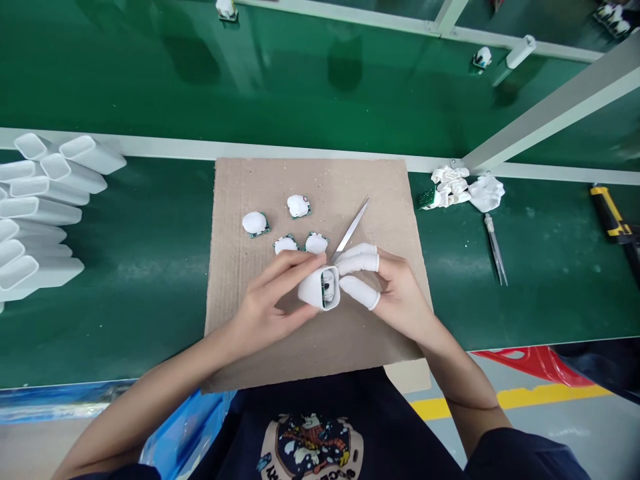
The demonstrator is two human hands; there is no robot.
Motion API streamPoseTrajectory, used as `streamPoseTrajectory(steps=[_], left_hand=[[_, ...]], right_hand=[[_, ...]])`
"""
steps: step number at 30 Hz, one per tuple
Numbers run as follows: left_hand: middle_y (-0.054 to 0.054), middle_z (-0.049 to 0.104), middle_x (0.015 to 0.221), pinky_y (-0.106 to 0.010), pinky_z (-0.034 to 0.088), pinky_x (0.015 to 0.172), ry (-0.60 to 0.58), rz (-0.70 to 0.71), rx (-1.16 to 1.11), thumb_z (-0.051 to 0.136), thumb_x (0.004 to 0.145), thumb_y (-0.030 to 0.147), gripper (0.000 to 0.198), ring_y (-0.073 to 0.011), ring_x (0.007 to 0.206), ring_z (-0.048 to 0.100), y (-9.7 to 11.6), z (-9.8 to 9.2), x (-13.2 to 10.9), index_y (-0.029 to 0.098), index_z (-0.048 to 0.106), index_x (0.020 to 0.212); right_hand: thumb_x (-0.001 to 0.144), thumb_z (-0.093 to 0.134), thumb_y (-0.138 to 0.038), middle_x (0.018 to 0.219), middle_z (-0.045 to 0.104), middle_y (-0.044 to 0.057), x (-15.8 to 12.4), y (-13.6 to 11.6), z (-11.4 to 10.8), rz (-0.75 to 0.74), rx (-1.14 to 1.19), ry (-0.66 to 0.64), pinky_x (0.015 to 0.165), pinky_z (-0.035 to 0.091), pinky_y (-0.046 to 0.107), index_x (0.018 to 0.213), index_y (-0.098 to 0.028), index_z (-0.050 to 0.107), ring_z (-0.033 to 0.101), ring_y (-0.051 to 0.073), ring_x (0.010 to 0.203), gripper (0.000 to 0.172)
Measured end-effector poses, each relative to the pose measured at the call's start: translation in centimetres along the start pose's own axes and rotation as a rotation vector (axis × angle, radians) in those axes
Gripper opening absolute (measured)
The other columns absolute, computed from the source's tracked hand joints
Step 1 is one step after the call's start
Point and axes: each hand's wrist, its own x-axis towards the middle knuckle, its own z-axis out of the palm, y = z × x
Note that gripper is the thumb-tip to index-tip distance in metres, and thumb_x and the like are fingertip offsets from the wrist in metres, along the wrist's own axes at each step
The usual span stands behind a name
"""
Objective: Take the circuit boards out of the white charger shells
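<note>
My left hand (277, 297) is closed around a white plastic tube-shaped housing (311, 289), whose open end faces right and toward me. Inside that opening sits a small part with a green board edge and white material. On my right hand (395, 287) the thumb and fingers wear white finger cots. Its fingertips meet the rim of the housing from the right; whether they pinch anything there is hidden. Beyond the hands, several small green boards with white pads (255, 223) lie on a cardboard sheet (240, 287). Pointed metal tweezers (351, 229) rest just past my right fingers.
A pile of white housings (45, 213) occupies the left of the green table (150, 313). To the right lie crumpled white pieces (450, 187), a second pair of tweezers (495, 250) and a black-and-yellow tool (611, 213). A white metal post (550, 107) rises at the back right.
</note>
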Motion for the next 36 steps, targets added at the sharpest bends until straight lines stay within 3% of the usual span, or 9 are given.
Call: streamPoseTrajectory(steps=[5,9,13,21,25,28,33,36], left_hand=[[-0.006,0.065,0.125,-0.025,0.051,0.099,-0.073,-0.251,-0.44,0.08,0.077,0.022,0.066,-0.0174,0.115,0.062,0.0,-0.8,-0.1,0.033,0.055,0.137],[-0.005,0.068,0.12,-0.026,0.051,0.098,-0.157,-0.331,-0.675,0.083,0.074,0.022,0.06,-0.0186,0.113,0.063,-0.3,-1.0,0.0,0.032,0.062,0.129],[-0.006,0.068,0.115,-0.031,0.051,0.096,-0.235,-0.384,-0.705,0.083,0.073,0.026,0.056,-0.0209,0.109,0.063,-0.3,-1.1,0.2,0.031,0.065,0.126],[-0.009,0.067,0.115,-0.039,0.047,0.097,-0.257,-0.482,-0.747,0.081,0.072,0.048,0.056,-0.027,0.109,0.058,-0.9,-0.4,0.1,0.025,0.07,0.121],[-0.009,0.068,0.116,-0.039,0.043,0.099,-0.216,-0.517,-0.9,0.08,0.072,0.052,0.057,-0.0282,0.111,0.059,-1.0,0.0,0.2,0.025,0.07,0.121],[-0.008,0.07,0.114,-0.039,0.041,0.101,-0.199,-0.514,-0.995,0.081,0.071,0.053,0.058,-0.0291,0.115,0.059,-0.9,0.3,0.2,0.025,0.07,0.121],[-0.009,0.07,0.112,-0.038,0.041,0.1,-0.196,-0.462,-1.02,0.081,0.068,0.059,0.064,-0.0298,0.112,0.06,-1.0,0.8,0.1,0.021,0.071,0.119],[-0.01,0.07,0.111,-0.037,0.042,0.097,-0.194,-0.427,-0.982,0.079,0.067,0.063,0.069,-0.0301,0.108,0.06,-1.5,1.1,0.0,0.018,0.071,0.118]], right_hand=[[0.085,0.071,-0.012,0.109,0.064,0.006,-0.6,0.1,-0.9,-0.337,-0.219,0.057,0.092,0.054,0.038,0.108,-0.022,0.064,0.062,0.019,0.104,0.026],[0.084,0.073,-0.015,0.111,0.061,0.008,-0.9,0.5,-0.6,-0.519,-0.329,0.037,0.094,0.053,0.044,0.111,-0.021,0.064,0.057,0.023,0.105,0.029],[0.088,0.068,-0.016,0.107,0.063,0.007,-1.3,0.5,-0.2,-0.543,-0.363,0.009,0.095,0.053,0.047,0.118,-0.022,0.062,0.056,0.023,0.104,0.031],[0.087,0.057,-0.001,0.096,0.065,0.009,-2.0,0.6,0.6,-0.612,-0.43,-0.012,0.092,0.055,0.047,0.116,-0.016,0.064,0.056,0.023,0.099,0.033],[0.089,0.059,-0.004,0.095,0.065,0.008,-1.6,0.8,1.5,-0.563,-0.387,0.133,0.087,0.057,0.038,0.117,-0.018,0.063,0.058,0.021,0.098,0.031],[0.093,0.057,-0.01,0.102,0.064,0.01,-1.4,0.7,2.0,-0.605,-0.393,0.258,0.086,0.057,0.034,0.121,-0.017,0.063,0.058,0.021,0.103,0.03],[0.097,0.052,-0.015,0.094,0.068,0.008,-1.0,1.0,2.7,-0.684,-0.397,0.262,0.078,0.06,0.032,0.12,-0.02,0.065,0.061,0.019,0.092,0.026],[0.097,0.053,-0.021,0.085,0.067,0.006,-0.9,2.7,3.2,-0.753,-0.427,0.326,0.07,0.061,0.032,0.12,-0.023,0.064,0.063,0.019,0.079,0.025]])
